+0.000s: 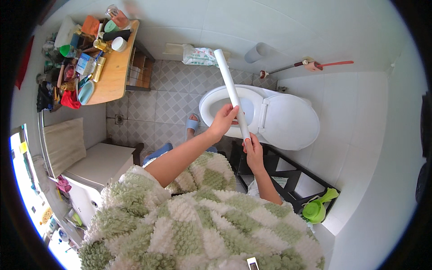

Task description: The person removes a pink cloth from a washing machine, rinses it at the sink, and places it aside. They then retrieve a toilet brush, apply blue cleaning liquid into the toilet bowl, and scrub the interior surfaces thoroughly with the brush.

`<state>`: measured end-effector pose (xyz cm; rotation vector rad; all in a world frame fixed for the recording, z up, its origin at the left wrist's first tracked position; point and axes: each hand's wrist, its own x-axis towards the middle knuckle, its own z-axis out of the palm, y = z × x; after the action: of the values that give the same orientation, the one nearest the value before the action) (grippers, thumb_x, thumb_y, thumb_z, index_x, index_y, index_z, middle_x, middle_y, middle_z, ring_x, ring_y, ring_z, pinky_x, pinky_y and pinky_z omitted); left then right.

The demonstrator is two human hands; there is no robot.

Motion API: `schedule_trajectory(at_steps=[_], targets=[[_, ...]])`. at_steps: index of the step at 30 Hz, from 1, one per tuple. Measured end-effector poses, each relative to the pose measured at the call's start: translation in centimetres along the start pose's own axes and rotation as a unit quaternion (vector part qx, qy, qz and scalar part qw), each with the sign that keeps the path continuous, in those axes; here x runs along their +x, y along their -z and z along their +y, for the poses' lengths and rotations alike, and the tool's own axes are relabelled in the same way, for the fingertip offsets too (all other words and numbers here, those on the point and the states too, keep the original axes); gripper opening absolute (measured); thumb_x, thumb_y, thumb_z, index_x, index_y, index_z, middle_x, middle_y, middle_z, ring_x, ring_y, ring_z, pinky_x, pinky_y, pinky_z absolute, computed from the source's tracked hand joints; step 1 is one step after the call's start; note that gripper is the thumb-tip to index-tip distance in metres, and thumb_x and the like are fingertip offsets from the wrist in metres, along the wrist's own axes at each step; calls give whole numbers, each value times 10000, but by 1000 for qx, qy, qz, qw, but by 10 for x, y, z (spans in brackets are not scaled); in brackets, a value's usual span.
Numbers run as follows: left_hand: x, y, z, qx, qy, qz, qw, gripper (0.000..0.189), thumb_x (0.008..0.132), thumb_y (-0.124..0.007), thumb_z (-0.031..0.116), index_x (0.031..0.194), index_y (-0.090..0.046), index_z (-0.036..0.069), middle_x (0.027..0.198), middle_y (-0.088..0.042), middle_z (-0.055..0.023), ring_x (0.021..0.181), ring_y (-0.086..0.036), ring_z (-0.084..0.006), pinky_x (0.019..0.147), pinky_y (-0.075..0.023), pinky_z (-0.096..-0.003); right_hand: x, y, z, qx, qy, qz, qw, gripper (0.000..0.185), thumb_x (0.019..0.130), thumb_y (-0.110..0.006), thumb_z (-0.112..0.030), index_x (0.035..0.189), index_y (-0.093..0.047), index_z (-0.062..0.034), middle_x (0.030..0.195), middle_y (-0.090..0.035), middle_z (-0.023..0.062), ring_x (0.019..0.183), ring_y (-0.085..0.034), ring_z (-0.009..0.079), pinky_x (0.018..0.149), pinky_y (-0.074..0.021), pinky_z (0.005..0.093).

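A long white tube slants up and away from me, over the open toilet bowl. My left hand grips it around its lower middle. Lower down, my right hand is closed around its near end, with the thumb by a small orange-red spot on the tube. Beneath the tube is the white toilet seat, which is down, while the lid is swung back. The tube's far end is clear of the bowl, near the wall side.
A wooden shelf crowded with bottles and jars juts out at upper left. A printed plastic packet hangs on the far wall beside a grey cup and a long-handled brush. Right of me stands a black rack with a green container.
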<state>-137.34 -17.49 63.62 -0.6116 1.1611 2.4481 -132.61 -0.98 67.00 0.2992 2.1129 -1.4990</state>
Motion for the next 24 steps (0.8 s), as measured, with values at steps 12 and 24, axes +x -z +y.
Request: schedule_trajectory(at_steps=[12, 24], targets=[[0, 3, 2, 33, 25, 51, 998, 258, 896, -500, 293, 1008, -538, 64, 927, -583, -21, 874, -541, -115, 794, -414, -279, -3, -2, -2, -164, 27, 46, 985, 359, 897, -448, -257, 1129, -490, 13, 783, -555, 61, 695, -510, 119, 639, -422, 259], [-3, 21, 3, -45, 46, 45, 997, 451, 903, -408, 452, 1079, -515, 51, 1017, -588, -60, 915, -535, -142, 829, -411, -298, 12, -19, -19, 59, -84, -84, 991, 363, 920, -392, -273, 1159, -462, -9, 773, -513, 21, 621, -446, 76, 574, -386, 216]])
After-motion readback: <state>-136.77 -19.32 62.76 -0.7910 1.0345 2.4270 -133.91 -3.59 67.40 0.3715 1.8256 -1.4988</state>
